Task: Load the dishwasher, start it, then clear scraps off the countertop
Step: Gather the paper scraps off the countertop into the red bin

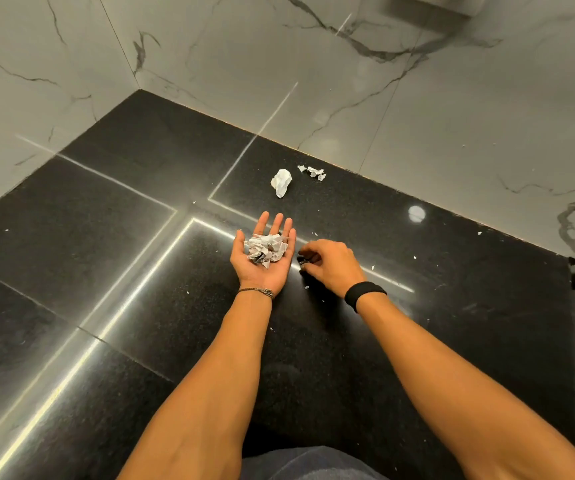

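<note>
Right under my right hand (327,263), at its nine o'clock edge, a few small paper flecks (302,268) lie on the black counter (106,237), in the narrow gap between my two hands. My right fingers (308,252) are curled down over them, knuckles up. Whether they have already pinched one I cannot tell, because the tips hide the contact.

My left hand (261,275) lies palm up just beside them at nine o'clock, with its fingers straight and spread. It carries a loose pile of scraps (268,249) in the hollow of the palm. That is the short trip the next move turns on: from the flecks sideways toward nine o'clock and up over the palm's edge. My right hand is plainly the nearer one for the pick, and my left serves only as the tray.

Farther out at twelve o'clock, well apart from both hands, sits a crumpled wad (281,182). Its long axis runs roughly from twelve to six. Some torn bits (313,172) lie just beside it at about two o'clock, close to the marble wall (417,116). I judge these will need a forward reach afterwards. A few tiny specks (372,267) also dot the counter at three o'clock from my right hand.
</note>
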The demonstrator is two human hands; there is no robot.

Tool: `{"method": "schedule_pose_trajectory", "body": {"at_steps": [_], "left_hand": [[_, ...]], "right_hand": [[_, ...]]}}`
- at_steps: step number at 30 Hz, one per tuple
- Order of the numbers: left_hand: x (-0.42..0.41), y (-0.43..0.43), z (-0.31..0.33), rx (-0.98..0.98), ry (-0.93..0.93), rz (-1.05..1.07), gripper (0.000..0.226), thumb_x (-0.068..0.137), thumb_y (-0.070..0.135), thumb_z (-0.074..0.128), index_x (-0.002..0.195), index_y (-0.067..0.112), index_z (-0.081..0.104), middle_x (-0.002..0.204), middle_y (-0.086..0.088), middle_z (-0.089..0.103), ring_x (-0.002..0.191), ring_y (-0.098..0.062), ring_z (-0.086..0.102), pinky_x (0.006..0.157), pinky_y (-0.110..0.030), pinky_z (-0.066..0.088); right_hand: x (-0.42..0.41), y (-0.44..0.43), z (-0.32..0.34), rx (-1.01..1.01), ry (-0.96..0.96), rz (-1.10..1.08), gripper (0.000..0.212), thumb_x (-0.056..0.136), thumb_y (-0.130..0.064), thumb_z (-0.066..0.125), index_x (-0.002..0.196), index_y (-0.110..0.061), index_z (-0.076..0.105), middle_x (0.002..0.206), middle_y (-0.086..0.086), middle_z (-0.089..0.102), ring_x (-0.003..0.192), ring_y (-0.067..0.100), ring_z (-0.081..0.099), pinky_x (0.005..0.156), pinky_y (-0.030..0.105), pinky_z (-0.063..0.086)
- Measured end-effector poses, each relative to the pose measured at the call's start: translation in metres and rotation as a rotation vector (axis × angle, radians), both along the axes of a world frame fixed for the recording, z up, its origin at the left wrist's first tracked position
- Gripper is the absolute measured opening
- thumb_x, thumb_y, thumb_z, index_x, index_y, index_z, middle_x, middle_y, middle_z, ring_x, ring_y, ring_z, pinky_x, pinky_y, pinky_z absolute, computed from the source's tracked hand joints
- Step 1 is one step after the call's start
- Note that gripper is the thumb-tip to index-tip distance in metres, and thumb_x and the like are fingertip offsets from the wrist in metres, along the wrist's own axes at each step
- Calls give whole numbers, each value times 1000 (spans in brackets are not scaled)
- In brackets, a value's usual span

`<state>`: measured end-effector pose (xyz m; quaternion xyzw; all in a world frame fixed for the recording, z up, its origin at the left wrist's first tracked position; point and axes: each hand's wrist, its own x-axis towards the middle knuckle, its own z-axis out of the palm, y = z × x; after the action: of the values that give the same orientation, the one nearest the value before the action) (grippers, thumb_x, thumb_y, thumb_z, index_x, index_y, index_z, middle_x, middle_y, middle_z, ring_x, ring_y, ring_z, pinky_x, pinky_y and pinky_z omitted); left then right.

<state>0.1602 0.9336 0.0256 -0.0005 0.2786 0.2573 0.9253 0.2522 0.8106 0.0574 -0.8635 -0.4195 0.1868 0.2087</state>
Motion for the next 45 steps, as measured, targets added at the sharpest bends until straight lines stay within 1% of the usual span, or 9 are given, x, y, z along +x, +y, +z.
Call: {"method": "schedule_pose_trajectory", "body": {"at_steps": [5,10,14,18,24,32,36,40,45], "left_hand": [[0,2,3,14,2,-11,62,99,51,41,142,9,55,143,-23,55,134,-40,52,117,-51,36],[2,2,2,41,-11,-22,63,99,52,41,144,10,53,145,-22,54,134,-40,52,116,-51,37],[6,0,-1,71,-48,-51,65,100,53,38,148,11,49,146,-22,53,138,-40,48,117,-58,32],[11,0,-2,40,-79,-54,64,101,52,34,147,12,50,148,-22,51,137,-40,48,107,-59,40],[15,12,-1,43,-72,-20,62,101,49,35,148,10,48,149,-23,49,138,-40,47,120,-56,27],[33,49,6,50,-36,56,59,102,49,35,144,11,53,145,-22,54,127,-38,57,112,-49,40],[38,71,8,15,-38,96,60,101,49,38,144,10,54,143,-22,56,131,-39,55,118,-50,34],[30,82,8,28,-50,117,59,100,49,40,141,10,56,145,-22,54,134,-40,52,118,-50,34],[15,88,2,33,-20,132,60,100,49,41,143,10,55,144,-22,55,131,-40,55,115,-50,38]], "right_hand": [[-5,-2,-7,37,-104,69,21,90,-10,63,108,-16,73,106,4,73,102,24,65,87,32,44],[-6,6,3,358,177,-212,14,85,-13,75,98,-18,76,90,-7,75,83,3,68,83,25,56],[-17,19,28,542,283,-128,16,84,-13,77,100,-16,76,91,-8,75,86,3,70,81,19,55],[-21,26,29,428,196,-20,14,82,-21,78,96,-24,78,91,-10,76,87,2,69,85,28,55],[-10,34,23,497,245,-171,11,87,-14,72,94,-22,76,89,-12,74,86,3,68,84,30,57],[41,93,21,343,82,-129,18,84,-11,67,97,-20,74,94,-11,71,87,6,65,88,34,55],[76,133,19,210,-88,-35,29,88,-8,63,114,-19,70,121,3,64,112,21,60,101,36,45],[98,163,4,-83,-156,129,50,92,-16,64,140,-20,55,151,10,45,138,31,42,115,37,28],[89,150,-16,-95,-270,260,31,95,-17,60,126,-17,66,128,8,62,116,32,57,104,34,35]]}}
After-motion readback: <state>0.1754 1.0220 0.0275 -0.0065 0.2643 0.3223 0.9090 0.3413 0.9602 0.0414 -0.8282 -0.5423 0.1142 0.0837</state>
